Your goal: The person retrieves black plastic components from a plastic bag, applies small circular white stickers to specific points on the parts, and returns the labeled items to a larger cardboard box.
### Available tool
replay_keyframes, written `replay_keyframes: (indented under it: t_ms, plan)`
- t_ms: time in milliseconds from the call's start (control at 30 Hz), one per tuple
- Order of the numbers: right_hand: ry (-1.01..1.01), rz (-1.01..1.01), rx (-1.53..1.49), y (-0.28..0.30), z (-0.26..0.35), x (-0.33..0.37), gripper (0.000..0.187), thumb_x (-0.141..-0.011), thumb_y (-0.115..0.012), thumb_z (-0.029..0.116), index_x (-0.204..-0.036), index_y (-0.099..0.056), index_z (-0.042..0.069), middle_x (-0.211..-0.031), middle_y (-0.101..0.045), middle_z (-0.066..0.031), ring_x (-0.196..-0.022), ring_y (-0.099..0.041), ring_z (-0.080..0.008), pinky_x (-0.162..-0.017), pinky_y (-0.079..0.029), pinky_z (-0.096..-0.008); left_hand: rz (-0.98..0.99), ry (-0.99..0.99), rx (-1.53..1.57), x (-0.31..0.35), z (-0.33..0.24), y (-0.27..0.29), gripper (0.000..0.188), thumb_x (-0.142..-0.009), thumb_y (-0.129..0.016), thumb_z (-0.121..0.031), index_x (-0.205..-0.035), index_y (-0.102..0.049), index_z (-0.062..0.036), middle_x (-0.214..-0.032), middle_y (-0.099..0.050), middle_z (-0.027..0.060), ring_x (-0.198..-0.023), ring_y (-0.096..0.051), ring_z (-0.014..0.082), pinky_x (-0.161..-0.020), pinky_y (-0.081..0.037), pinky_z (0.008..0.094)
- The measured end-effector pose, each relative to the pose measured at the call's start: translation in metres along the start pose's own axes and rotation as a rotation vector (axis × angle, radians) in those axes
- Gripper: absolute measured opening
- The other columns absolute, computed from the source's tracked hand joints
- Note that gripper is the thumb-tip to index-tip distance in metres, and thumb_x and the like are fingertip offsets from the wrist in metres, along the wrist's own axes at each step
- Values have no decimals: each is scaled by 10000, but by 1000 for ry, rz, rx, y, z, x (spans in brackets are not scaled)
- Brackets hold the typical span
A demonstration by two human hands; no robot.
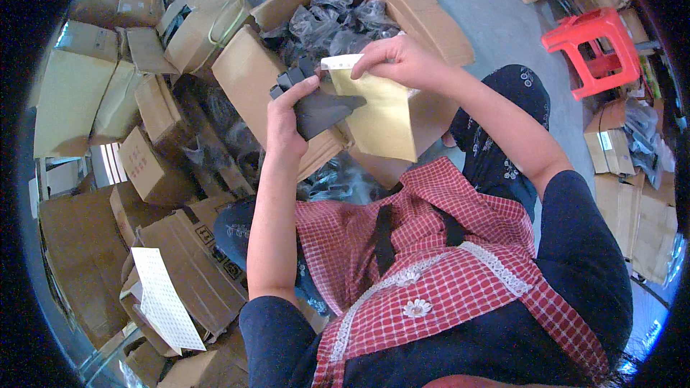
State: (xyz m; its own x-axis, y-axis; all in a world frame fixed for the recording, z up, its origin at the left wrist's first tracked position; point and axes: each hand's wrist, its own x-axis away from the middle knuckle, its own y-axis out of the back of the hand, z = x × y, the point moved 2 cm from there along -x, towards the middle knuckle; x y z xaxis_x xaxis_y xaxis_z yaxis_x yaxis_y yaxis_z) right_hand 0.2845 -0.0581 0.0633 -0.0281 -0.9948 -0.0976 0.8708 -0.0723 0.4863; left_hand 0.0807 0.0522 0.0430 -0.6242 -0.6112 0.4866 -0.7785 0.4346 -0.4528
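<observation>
Hands met above a seated person's lap, among stacked cardboard boxes on the floor. Left hand [287, 118] was clamped around a dark grey plastic part [320, 109], thumb on top and fingers curled under it, holding it in the air just in front of an open carton [424, 11] filled with similar dark parts in clear bags. Right hand [399, 61] pinched the top edge of a yellow padded envelope [381, 118] at its white sealing strip [341, 62], fingers closed on the flap, so the envelope hung down with its mouth uppermost. The part touched the envelope's left edge and partly overlapped its face. Its long axis ran roughly left to right, the narrower end pointing right toward the envelope, the blocky black end pointing far-left. This looked like the packing step, with the part about to go into the envelope; that would call for opening the mouth wider and turning the narrow end toward it. A red plastic stool [596, 47] stood far right, and a sheet of white labels [164, 300] lay near left.
</observation>
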Motion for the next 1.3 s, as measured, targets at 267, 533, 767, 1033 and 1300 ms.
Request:
replay_keyframes:
  t_ms: [267, 533, 767, 1033, 1300]
  plan:
    - [-177, 207, 183, -47, 15, -3, 485, -802, -731, 395, -1086, -656, 9, -925, -661, -119, -891, -620, -219, -811, -476, -336, -85, -6, 56, -12, 19, -3, 229, -858, -683, -167, -1024, -650, -12, -951, -677, 84, -807, -662, 207, -731, -543, 342]
    - [-437, 162, -990, -22, 2, -8, 388, -794, -726, 185, -1140, -668, 17, -1022, -689, -71, -930, -656, -165, -852, -521, -316, 488, -32, 235, 9, -23, -3, 451, -879, -636, -293, -1199, -580, 20, -1195, -618, 99, -1134, -548, 242, -1039, -364, 365]
    - [-430, 54, -1168, -45, -12, 12, 517, -863, -636, 152, -1314, -503, -61, -1224, -625, -141, -1069, -631, -223, -986, -480, -356, 171, 17, 142, 17, -7, -6, 462, -926, -616, -406, -1244, -558, -77, -1224, -590, 59, -1087, -575, 212, -997, -427, 340]
    - [-469, 123, -1352, -55, -12, 7, 447, -860, -616, 115, -1277, -544, -29, -1225, -629, -115, -1100, -608, -235, -1002, -463, -383, 767, 159, 417, -18, 12, 3, 805, -861, -581, -623, -1365, -458, -8, -1322, -559, 135, -1220, -542, 268, -1062, -423, 413]
    - [-351, 95, -1424, -69, 0, 6, 476, -851, -620, 87, -1315, -519, 55, -1312, -561, -83, -1201, -544, -232, -1048, -417, -389, 836, 44, 356, -23, 26, -4, 885, -712, -723, -617, -1310, -507, -2, -1454, -414, 229, -1307, -462, 323, -1104, -376, 451]
